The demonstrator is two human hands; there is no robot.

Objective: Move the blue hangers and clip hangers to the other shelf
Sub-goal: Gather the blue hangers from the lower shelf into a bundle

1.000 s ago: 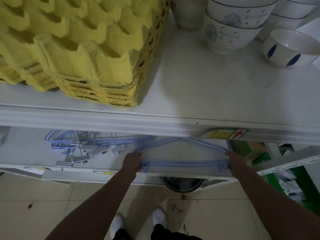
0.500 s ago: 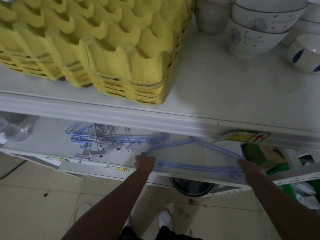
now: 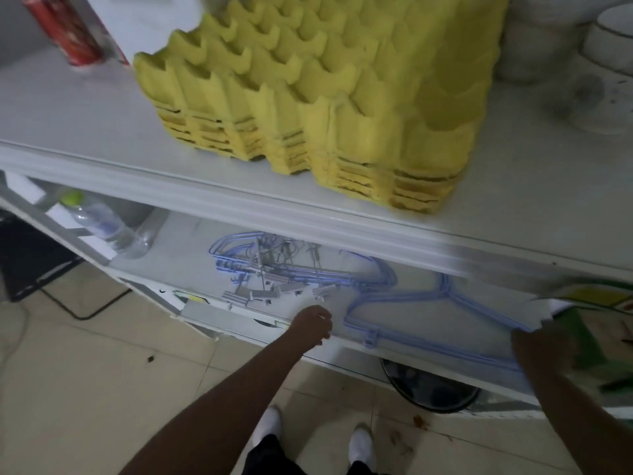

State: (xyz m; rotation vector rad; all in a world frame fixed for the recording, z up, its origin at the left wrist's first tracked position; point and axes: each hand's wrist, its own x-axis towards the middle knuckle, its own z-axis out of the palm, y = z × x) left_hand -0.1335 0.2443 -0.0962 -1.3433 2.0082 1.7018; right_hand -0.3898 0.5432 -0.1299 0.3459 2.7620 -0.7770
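A bundle of blue hangers (image 3: 404, 299) lies flat on the lower white shelf (image 3: 191, 248), under the upper shelf's lip. My right hand (image 3: 537, 347) grips the bundle's right end at the shelf's front edge. My left hand (image 3: 313, 325) hovers off the bundle's left corner, fingers loosely curled, holding nothing. Further left on the same shelf lies a heap of more blue hangers and metal clip hangers (image 3: 270, 272), tangled together and partly hidden by the upper shelf.
A stack of yellow egg trays (image 3: 318, 97) sits on the upper shelf (image 3: 85, 108), with white bowls (image 3: 603, 39) at the right and a red can (image 3: 65, 29) at the left. A plastic bottle (image 3: 102, 224) lies at the lower shelf's left. A dark round bin (image 3: 431, 389) stands below.
My left hand has let go of the hanger bundle's left end and drawn back left. The view has swung left. My right hand still holds the right end.
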